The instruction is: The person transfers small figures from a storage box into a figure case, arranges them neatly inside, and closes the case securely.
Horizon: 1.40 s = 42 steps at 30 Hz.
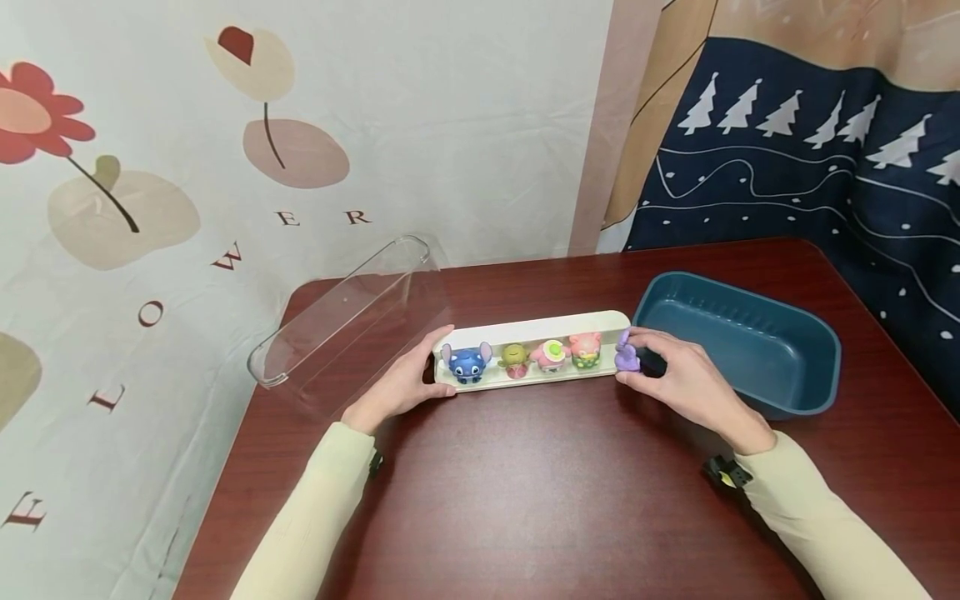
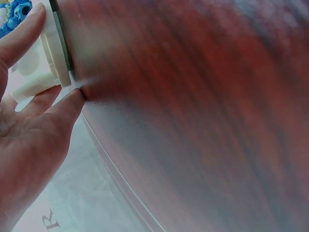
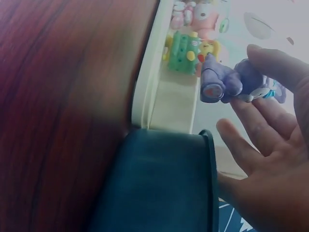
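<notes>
A long white display tray (image 1: 536, 381) lies on the table with several toy figurines standing in a row. At its left end is a blue big-eared figurine (image 1: 468, 365), followed by an olive-green figurine (image 1: 515, 359), a pink one with a green-and-white patch (image 1: 551, 354), and a pink-and-green one (image 1: 586, 350). My left hand (image 1: 405, 377) grips the tray's left end, thumb at the front and fingers at the back. With thumb and fingertips, my right hand (image 1: 686, 375) pinches a purple figurine (image 3: 231, 79) over the tray's right end. That figurine appears tipped sideways in the right wrist view.
A dark teal bin (image 1: 750, 342) stands close to the tray's right end. To the left, a clear plastic cover (image 1: 352, 308) leans at the table's back-left edge by the curtain. The reddish-brown table (image 1: 510, 492) extends in front of the tray.
</notes>
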{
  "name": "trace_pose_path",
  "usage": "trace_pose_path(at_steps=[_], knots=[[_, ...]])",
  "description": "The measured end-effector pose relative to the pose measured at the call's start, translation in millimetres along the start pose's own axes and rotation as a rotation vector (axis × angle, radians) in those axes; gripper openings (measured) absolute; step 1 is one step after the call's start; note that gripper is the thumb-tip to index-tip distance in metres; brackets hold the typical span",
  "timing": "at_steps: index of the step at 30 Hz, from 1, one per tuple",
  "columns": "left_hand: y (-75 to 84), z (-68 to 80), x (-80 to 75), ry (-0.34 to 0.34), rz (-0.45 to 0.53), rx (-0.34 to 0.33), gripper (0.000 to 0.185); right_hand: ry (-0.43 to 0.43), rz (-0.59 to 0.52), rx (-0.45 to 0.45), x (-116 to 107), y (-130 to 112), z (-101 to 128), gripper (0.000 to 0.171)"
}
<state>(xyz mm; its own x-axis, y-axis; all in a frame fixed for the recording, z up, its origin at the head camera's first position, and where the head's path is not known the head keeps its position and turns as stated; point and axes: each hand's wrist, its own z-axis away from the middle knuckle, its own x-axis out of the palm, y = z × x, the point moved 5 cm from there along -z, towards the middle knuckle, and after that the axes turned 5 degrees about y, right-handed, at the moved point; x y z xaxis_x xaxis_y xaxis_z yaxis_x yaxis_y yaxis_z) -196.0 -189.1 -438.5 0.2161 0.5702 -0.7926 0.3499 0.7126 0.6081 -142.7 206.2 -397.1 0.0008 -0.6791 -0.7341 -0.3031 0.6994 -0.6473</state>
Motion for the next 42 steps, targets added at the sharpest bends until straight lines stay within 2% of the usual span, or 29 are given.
trace_pose_path(at_steps=[7,16,19,31,42], knots=[[1.5,0.4,-0.4,0.005,0.002,0.005,0.101,0.055,0.069,-0.022,-6.5,7.1,-4.5,0.052],[-2.1,-0.8,0.3,-0.014,0.007,-0.013,0.101,0.116,0.099,-0.022,-17.9,12.5,-5.6,0.047],[-3.8,-1.2,0.7,-0.015,0.005,-0.015,0.101,0.158,0.104,-0.034,-16.8,12.1,-7.0,0.043],[-2.8,-0.9,1.4,-0.014,0.007,-0.015,0.101,0.345,0.109,-0.02,-0.6,-5.1,-2.9,0.044],[-2.3,-1.1,0.7,-0.015,0.009,-0.015,0.101,0.276,0.03,0.043,14.9,1.5,-0.9,0.036]])
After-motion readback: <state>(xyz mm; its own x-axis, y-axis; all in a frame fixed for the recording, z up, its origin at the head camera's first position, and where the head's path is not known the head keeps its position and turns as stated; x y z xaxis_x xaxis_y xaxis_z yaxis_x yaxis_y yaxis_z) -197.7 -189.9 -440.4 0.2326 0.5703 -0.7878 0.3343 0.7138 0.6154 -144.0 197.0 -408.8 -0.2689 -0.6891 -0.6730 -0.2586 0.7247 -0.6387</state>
